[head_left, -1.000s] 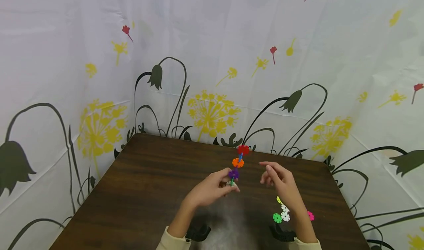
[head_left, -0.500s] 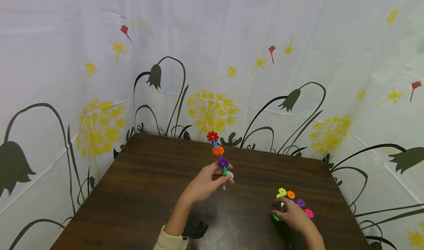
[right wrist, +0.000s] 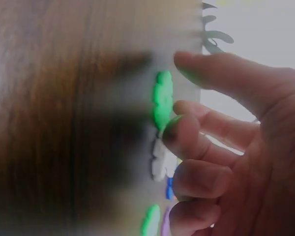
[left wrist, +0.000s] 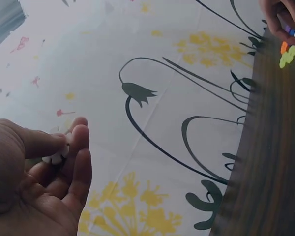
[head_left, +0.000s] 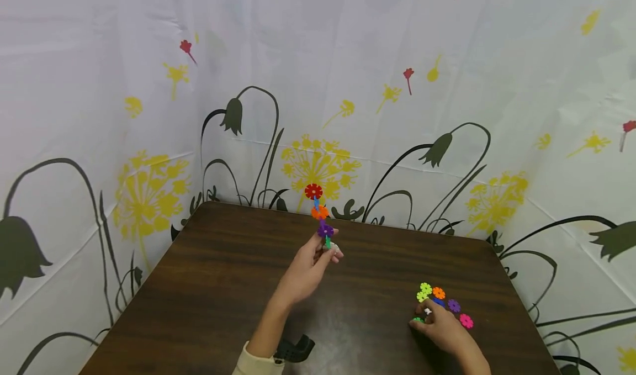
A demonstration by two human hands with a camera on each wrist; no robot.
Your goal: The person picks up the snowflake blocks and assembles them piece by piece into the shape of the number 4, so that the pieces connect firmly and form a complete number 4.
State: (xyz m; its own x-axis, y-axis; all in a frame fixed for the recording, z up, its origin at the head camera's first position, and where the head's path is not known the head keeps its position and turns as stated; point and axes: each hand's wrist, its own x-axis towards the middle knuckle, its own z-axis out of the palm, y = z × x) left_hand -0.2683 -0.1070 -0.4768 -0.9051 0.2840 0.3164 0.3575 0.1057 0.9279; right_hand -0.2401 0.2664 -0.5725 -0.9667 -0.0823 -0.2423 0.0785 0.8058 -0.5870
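Note:
My left hand (head_left: 300, 275) holds up a chain of linked plastic flower discs. A red disc (head_left: 313, 191) tops it; blue, an orange disc (head_left: 320, 212), purple and green follow below. At the bottom, thumb and fingers pinch a white disc (left wrist: 53, 158), partly covered by the thumb in the left wrist view. My right hand (head_left: 444, 328) is low over the loose discs at the right, thumb and bent fingers apart with nothing between them. Close to its fingertips in the right wrist view are a green disc (right wrist: 162, 101) and a white disc (right wrist: 158, 160).
Around the right hand lie loose discs: yellow-green discs (head_left: 422, 296), an orange disc (head_left: 439, 292), a purple disc (head_left: 454, 305) and a pink disc (head_left: 466, 321). The dark wooden table (head_left: 223, 264) ends at a flower-printed curtain (head_left: 318, 88).
The right hand has come down from beside the chain to the loose discs and stays over them. The left hand has carried the chain leftward and farther from me, tilting its top left.

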